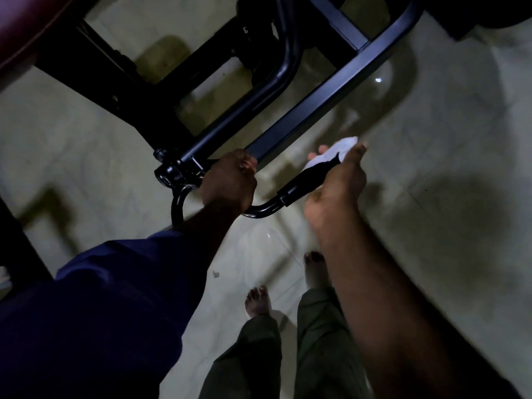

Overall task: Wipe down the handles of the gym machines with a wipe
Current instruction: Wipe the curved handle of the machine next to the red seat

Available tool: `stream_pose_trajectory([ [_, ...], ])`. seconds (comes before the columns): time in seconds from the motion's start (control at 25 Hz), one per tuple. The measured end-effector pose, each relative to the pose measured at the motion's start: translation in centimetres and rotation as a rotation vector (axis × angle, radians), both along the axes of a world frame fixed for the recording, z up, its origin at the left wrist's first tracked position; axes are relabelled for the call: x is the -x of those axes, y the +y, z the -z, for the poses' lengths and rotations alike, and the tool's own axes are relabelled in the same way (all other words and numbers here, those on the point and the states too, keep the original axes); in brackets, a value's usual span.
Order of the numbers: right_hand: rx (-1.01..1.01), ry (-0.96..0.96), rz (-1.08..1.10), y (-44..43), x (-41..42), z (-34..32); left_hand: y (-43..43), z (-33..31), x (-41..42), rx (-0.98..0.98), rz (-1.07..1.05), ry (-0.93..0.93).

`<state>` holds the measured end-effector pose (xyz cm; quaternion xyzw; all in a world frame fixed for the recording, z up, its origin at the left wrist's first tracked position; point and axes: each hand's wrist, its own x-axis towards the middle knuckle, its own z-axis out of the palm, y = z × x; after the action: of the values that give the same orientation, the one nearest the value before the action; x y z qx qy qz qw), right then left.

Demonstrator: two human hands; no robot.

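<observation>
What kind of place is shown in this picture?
Probably a gym or workout room: a black steel machine frame, a curved handle with a white wipe held on its grip, and a maroon padded cushion.

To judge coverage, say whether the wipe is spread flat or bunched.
Bunched: the wipe is crumpled against the end of the black grip, pinched by the right hand, not spread flat.

Dim, underexposed light leaves the black machine frame (288, 119) almost without detail, while the pale floor (431, 125) shows one small glare spot and soft-edged shadows, the white wipe (342, 149) glows brightest, and motion blur and wide-lens bowing smear the edges.
</observation>
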<state>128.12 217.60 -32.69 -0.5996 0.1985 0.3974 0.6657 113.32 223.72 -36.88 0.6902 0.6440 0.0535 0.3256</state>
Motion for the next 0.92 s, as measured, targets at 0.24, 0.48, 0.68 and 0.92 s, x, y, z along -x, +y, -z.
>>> stream_pose_trajectory([
  [0.24,0.041,-0.102,-0.091,-0.1,-0.9,-0.5,0.0,-0.2,0.2,0.011,-0.008,0.031],
  [0.48,-0.143,0.027,0.02,-0.4,-4.6,0.2,0.0,-1.0,0.1,0.032,0.003,0.03],
  [0.68,0.124,-0.505,0.031,-4.4,1.2,3.2,0.0,-1.3,0.1,0.03,0.024,0.034],
  [0.92,0.24,-1.337,-0.359,-6.7,3.0,3.3,0.1,-1.0,0.2,0.004,0.025,0.052],
])
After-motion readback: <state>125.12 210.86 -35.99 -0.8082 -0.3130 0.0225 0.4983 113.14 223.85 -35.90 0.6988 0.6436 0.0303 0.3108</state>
